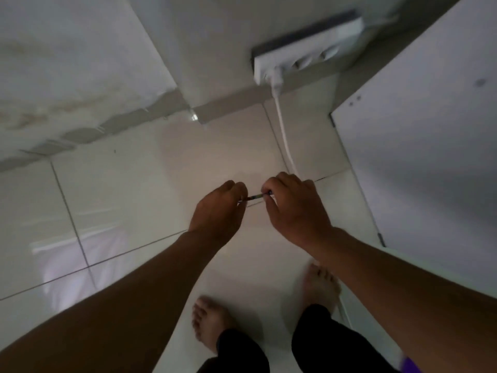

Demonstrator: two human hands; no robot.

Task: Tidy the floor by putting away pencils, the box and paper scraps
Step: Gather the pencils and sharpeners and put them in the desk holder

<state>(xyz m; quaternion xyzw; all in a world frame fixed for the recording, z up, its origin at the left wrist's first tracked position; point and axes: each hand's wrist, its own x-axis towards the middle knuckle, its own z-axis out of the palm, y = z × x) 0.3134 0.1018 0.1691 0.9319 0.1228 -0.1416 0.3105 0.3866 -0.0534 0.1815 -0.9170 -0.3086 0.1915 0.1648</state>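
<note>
A short dark pencil [255, 196] is held level between both hands, above the white tiled floor [129, 189]. My left hand [219, 211] pinches one end with curled fingers. My right hand [293, 208] pinches the other end, fingers curled round it. Most of the pencil is hidden by the fingers. The view is blurred. No box or paper scraps show.
A white power strip [309, 49] sits on the wall ahead, with a white cable [285, 141] running down to the floor. A white cabinet panel [419, 146] stands at the right. My bare feet [212, 324] stand on the tiles below.
</note>
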